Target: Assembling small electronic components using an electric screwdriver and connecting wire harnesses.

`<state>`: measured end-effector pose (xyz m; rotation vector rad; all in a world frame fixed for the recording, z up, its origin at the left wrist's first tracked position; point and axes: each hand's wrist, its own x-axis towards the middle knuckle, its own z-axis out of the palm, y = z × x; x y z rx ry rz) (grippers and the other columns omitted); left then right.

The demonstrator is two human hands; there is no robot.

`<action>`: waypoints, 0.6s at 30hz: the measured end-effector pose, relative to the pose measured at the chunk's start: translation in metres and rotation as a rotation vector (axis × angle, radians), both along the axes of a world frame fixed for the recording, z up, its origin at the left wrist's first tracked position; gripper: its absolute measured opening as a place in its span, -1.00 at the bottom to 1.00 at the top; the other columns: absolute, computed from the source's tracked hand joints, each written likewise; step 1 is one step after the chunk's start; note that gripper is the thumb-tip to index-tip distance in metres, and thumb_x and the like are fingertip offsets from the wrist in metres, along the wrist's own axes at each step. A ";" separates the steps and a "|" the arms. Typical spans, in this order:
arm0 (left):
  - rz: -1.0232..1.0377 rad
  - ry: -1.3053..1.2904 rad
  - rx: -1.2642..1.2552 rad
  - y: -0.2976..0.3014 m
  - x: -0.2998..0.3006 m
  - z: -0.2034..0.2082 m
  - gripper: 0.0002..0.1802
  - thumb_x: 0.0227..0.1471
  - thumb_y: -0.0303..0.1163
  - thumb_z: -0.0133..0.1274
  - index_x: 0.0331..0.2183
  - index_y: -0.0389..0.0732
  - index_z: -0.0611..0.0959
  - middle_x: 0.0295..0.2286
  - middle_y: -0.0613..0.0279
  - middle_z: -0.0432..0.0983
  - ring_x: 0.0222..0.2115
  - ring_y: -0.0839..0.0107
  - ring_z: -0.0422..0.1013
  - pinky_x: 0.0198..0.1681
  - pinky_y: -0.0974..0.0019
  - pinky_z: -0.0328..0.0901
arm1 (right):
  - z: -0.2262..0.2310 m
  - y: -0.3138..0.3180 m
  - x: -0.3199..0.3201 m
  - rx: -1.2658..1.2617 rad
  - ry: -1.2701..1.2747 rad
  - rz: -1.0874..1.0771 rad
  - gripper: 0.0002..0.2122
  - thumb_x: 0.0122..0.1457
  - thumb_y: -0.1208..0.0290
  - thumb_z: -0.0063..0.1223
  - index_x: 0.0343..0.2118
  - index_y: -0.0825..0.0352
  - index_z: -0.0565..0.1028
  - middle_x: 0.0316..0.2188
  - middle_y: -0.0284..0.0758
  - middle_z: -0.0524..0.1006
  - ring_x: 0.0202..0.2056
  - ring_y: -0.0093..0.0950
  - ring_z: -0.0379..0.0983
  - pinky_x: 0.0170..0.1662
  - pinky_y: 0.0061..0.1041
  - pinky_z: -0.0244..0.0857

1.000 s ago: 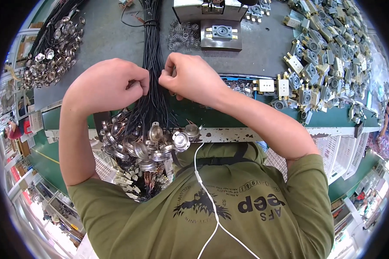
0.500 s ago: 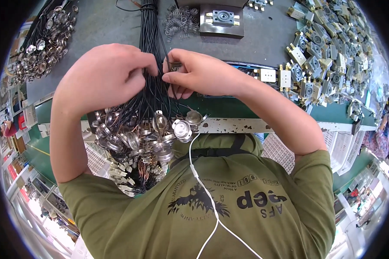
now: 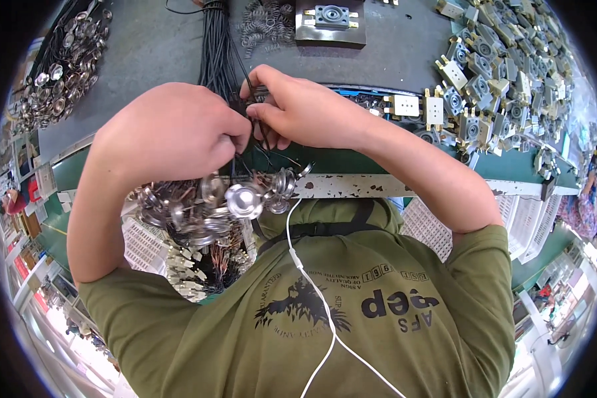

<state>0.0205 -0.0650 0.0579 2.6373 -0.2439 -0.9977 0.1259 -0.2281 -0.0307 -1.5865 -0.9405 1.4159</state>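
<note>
Worktop (image 3: 139,46): dark grey, with a chipped white rail (image 3: 351,187) along its near edge.
Block heap (image 3: 494,79): grey blocks with brassy tabs, spread along the right edge.
Wire bundle (image 3: 215,50): black, gathered at its upper end, running left of centre toward the near edge and passing between the hands.
Second bundle (image 3: 60,79): similar wires and discs at the left edge, well apart from both hands.
Left hand (image 3: 179,129): bent over the wire bundle, thumb and forefinger curled close; whether this grip pinches wire, I cannot tell.
Right hand (image 3: 292,109): at the bundle's right side, fingers curled about some strands; how firm that grip is, I cannot tell.
Metal discs (image 3: 244,200): clustered at the wires' lower ends, by the near edge.
Springs (image 3: 265,26): small coils, right of the wire bundle.
Loose strands (image 3: 241,103): separating looks partly done; a few stand apart, most wires remain gathered, and the second bundle seems untouched.
</note>
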 end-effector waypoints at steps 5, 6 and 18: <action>0.011 -0.028 0.038 0.004 -0.003 0.005 -0.82 -0.06 -0.38 -0.01 -0.51 -0.16 0.67 -0.53 0.07 0.50 -0.41 0.03 0.50 -0.28 -0.01 0.37 | 0.011 -0.001 0.003 0.054 -0.063 -0.013 -0.73 0.42 0.41 -0.09 0.10 0.38 0.35 -0.50 -0.33 0.58 -0.47 -0.55 0.52 -0.36 -0.48 0.42; 0.017 -0.035 0.046 0.005 -0.004 0.004 -0.83 -0.06 -0.37 -0.01 -0.53 -0.17 0.66 -0.54 0.07 0.50 -0.42 0.03 0.49 -0.29 -0.02 0.37 | 0.014 -0.002 0.004 0.062 -0.114 -0.006 -0.71 0.41 0.40 -0.08 0.12 0.37 0.35 -0.51 -0.34 0.56 -0.48 -0.56 0.50 -0.35 -0.49 0.40; -0.015 -0.105 0.045 -0.016 -0.007 -0.001 -0.75 -0.05 -0.40 -0.05 -0.36 -0.14 0.72 -0.49 0.01 0.60 -0.35 0.02 0.55 -0.22 -0.07 0.41 | 0.014 -0.018 0.009 -0.048 -0.065 0.148 -0.59 0.32 0.45 0.04 0.20 0.38 0.32 -0.35 -0.26 0.65 -0.38 -0.54 0.59 -0.25 -0.50 0.50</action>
